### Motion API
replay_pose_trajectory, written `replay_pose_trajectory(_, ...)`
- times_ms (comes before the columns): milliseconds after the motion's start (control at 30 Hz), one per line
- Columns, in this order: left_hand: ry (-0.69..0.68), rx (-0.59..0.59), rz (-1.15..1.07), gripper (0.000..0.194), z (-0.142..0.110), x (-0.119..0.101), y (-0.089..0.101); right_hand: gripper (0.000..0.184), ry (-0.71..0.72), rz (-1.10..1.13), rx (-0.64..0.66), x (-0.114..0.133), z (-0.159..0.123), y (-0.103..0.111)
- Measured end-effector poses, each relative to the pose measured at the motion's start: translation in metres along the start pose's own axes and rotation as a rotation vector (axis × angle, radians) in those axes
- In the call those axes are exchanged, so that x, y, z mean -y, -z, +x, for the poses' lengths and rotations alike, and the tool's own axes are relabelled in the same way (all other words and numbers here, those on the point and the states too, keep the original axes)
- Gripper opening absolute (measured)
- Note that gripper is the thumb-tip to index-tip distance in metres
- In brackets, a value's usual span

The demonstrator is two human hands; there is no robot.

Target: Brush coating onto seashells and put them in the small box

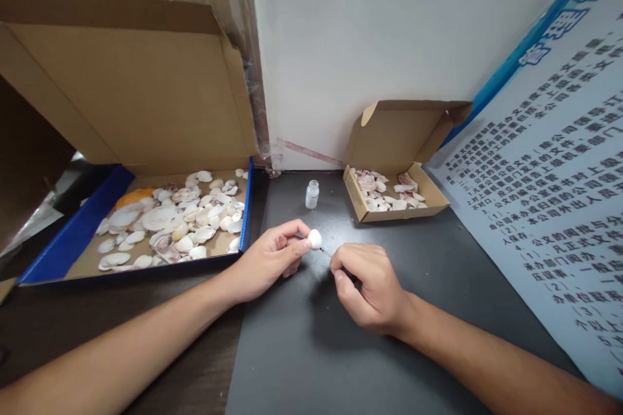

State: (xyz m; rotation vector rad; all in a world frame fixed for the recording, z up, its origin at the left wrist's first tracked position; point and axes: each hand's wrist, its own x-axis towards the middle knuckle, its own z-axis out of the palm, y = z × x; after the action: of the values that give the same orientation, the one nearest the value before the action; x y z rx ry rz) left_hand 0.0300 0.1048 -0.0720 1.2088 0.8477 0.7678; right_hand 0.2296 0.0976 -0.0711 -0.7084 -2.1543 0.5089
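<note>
Between the thumb and fingers of my left hand (277, 252) is a small white seashell (315, 239), held up above the dark table. My right hand (367, 282) is curled closed around a thin stick with a dark tip (325, 251). That tip reaches the lower right edge of the shell; whether it touches is too small to tell. The end inside my right fist is hidden. Behind the shell stands a small uncapped glass bottle (312, 195), upright, whitish inside.
To the left, an open blue-edged cardboard box (80, 233) holds many seashells (180, 217). A smaller open cardboard box (403, 215) with shells stands at the back right. A white wall (389, 19) rises behind the table (292, 350). A printed poster (545, 162) leans along the right.
</note>
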Motion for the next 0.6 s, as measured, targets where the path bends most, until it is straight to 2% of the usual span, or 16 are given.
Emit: replay_pose_trajectory(600,0.023,0.012,0.036,0.029,0.0002,-0.0013,-0.0011,0.014,0.096,0.064,0.003,0.002,0.0004,-0.0006)
